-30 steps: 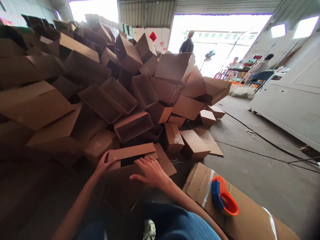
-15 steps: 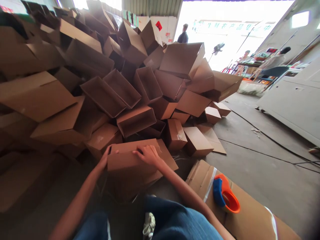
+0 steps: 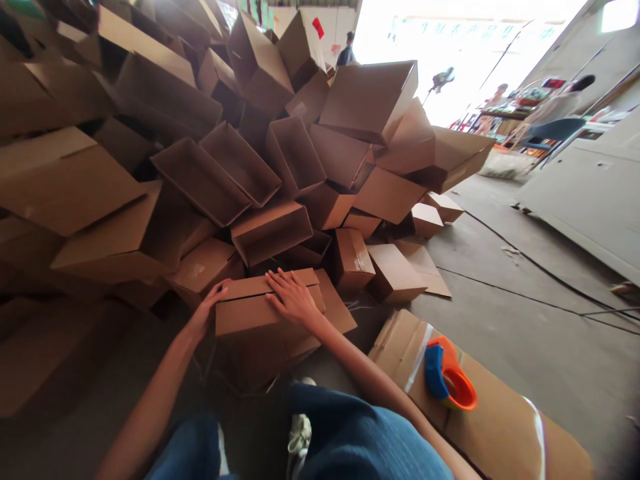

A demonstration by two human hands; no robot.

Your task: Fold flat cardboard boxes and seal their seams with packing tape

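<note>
A brown cardboard box (image 3: 250, 320) stands on the floor in front of my knees, its top flaps folded down. My right hand (image 3: 291, 297) lies flat on the top flaps, fingers stretched out. My left hand (image 3: 209, 308) cups the box's left top corner, thumb over the edge. An orange and blue tape dispenser (image 3: 447, 381) rests to the right on a flattened sheet of cardboard (image 3: 500, 433).
A tall heap of open and closed cardboard boxes (image 3: 210, 167) fills the left and centre. Bare concrete floor (image 3: 525, 320) with cables runs to the right. White cabinets (image 3: 590, 193) line the right wall. People stand and sit far off near the bright doorway (image 3: 450, 40).
The box's top opening has been closed: the flaps were folded down and my right hand moved from the near flap to press flat on top. The view tilted down slightly.
</note>
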